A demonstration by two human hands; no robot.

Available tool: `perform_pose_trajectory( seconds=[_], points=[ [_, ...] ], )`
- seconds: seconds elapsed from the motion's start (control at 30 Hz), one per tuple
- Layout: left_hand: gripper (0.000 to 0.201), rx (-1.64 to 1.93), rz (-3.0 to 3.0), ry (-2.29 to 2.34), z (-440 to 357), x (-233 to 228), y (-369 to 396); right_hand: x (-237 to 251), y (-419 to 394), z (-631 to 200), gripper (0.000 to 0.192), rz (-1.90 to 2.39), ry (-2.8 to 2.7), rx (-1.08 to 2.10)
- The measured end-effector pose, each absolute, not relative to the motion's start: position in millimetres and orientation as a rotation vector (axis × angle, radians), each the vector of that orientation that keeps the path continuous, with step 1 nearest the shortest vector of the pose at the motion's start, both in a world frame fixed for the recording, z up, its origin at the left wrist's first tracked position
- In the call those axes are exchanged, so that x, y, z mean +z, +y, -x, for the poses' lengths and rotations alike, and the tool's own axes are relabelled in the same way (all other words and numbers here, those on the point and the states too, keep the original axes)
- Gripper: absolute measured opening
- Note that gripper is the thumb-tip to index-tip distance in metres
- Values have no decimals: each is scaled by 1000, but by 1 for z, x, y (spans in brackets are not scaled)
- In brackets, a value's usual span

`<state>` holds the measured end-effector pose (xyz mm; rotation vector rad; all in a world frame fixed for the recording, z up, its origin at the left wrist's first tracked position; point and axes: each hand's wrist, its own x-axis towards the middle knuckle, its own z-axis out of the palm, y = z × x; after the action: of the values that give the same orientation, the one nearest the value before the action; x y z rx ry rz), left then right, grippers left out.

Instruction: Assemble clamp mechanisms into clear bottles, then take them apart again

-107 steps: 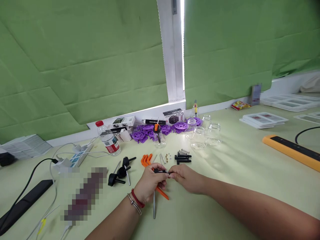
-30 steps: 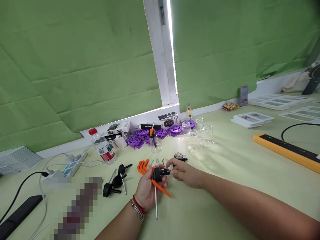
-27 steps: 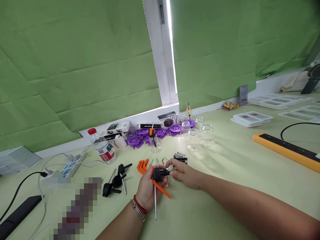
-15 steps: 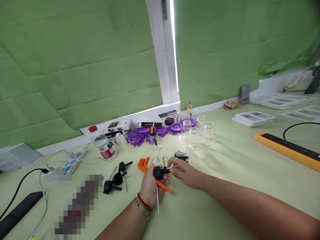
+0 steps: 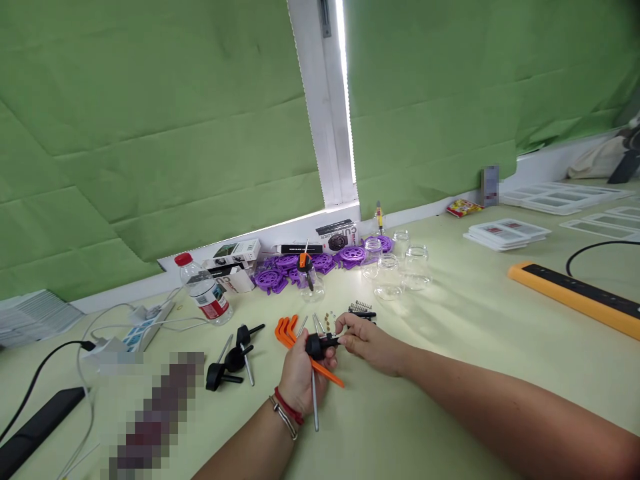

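Your hands barely moved since before. Left hand grips the black knob w/ orange piece. Right hand pinches its black stem.

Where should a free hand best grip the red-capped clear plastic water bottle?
Grip the red-capped clear plastic water bottle around its labelled middle, probably coming from the right, the open-table side: it stands roughly upright, and the white cables lie close on its left.

A pale yellow-green desk runs along a wall hung with creased green cloth, parted by a sunlit white window frame.
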<state>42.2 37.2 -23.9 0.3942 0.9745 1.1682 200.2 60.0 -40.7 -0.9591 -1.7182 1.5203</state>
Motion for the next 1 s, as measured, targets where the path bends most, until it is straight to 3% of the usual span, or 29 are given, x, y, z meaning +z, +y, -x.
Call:
perform_pose_trajectory(
  seconds=[1.0],
  points=[
    [36, 1154, -322, 968, -41, -29, 42, -43, 64, -198, 17, 892, -1682, 1566]
  ],
)
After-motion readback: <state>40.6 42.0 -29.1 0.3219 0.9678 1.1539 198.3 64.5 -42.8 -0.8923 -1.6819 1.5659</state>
